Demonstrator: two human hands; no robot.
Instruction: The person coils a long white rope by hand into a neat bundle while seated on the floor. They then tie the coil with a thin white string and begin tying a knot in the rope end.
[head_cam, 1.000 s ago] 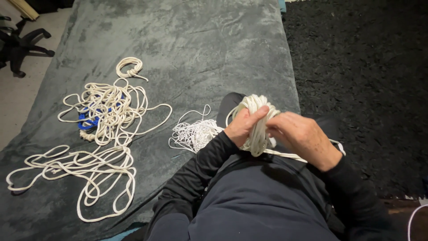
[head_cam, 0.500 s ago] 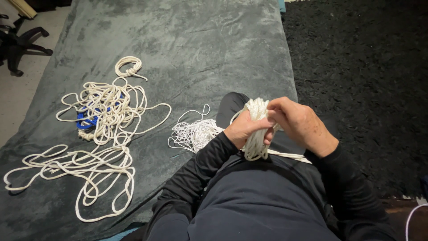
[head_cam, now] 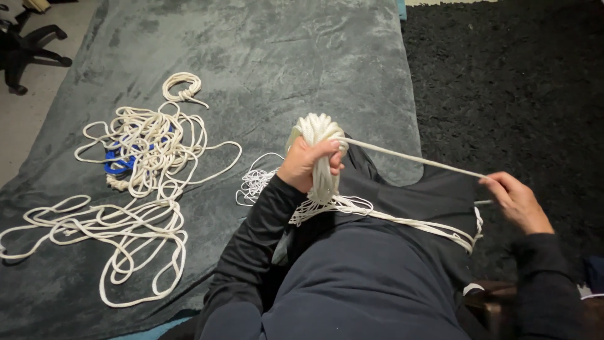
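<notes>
Over at the far left, beyond the blanket's edge, the legs of a black office chair (head_cam: 22, 50) stand on pale floor. On the grey blanket (head_cam: 283, 56), near its left edge, loose loops of white rope (head_cam: 113, 233) sprawl toward the near-left corner. Just above them lies a denser tangle of white rope (head_cam: 154, 148) with a bit of blue cord (head_cam: 116, 165) showing under it, and a small knotted coil (head_cam: 182, 87) sits apart toward the far side. Nearer the blanket's middle, a heap of thin white string (head_cam: 255, 184) lies just beside the person's dark-sleeved left arm.

The left hand (head_cam: 306, 165) is closed around a thick bundle of white rope (head_cam: 318, 132), which stands up out of the fist, its loops bulging above the fingers and its lower end hanging below the palm. From the top of the bundle a single strand (head_cam: 409, 157) runs taut to the right, across the blanket's near-right corner and the person's dark lap. The right hand (head_cam: 519, 201) pinches the far end of that strand between its fingertips, well apart from the left hand and over the black shaggy rug (head_cam: 516, 82). More strands trail from beneath the bundle across the lap toward the right knee.
</notes>
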